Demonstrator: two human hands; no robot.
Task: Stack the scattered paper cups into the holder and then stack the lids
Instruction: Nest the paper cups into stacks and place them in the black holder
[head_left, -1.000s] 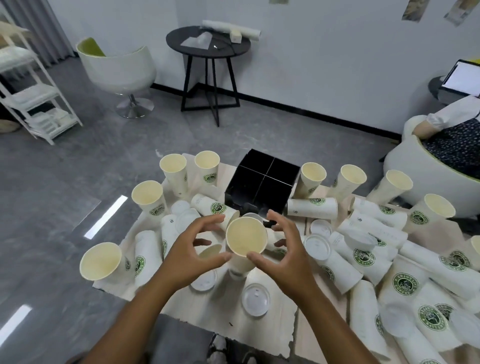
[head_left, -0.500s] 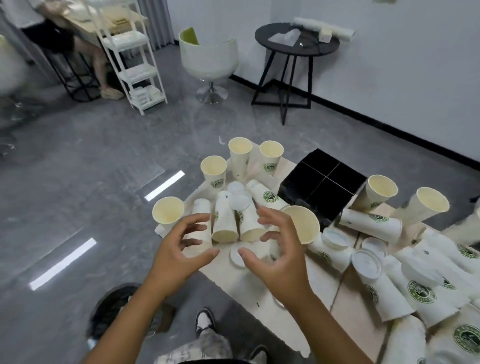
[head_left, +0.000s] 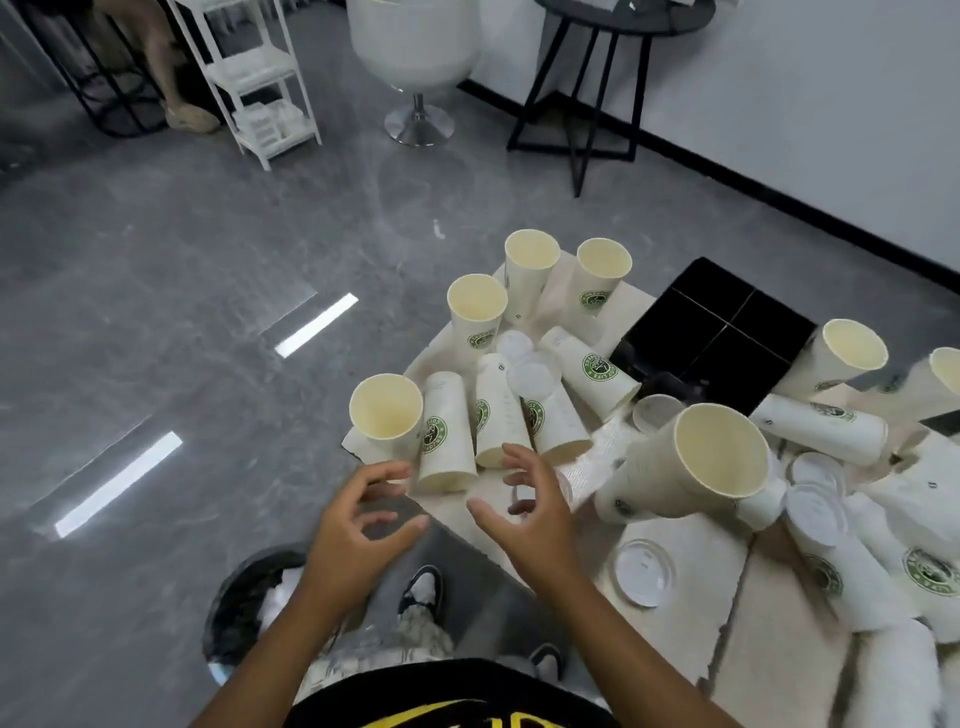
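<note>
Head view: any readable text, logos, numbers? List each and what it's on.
None can be read.
Cups: round green logo with ring lettering, too blurred to read.
Lid: small embossed mark, illegible.
Black shirt: yellow print, cut off and unreadable.

There is one view only, from the camera on my head, looking forward and steeply down. It sits close above my left hand (head_left: 363, 525) and right hand (head_left: 524, 512), with my shirt at the bottom edge. The table (head_left: 691, 540) fills the right side, the floor (head_left: 156, 312) the left. The wide lens seems to bend the far edges.
</note>
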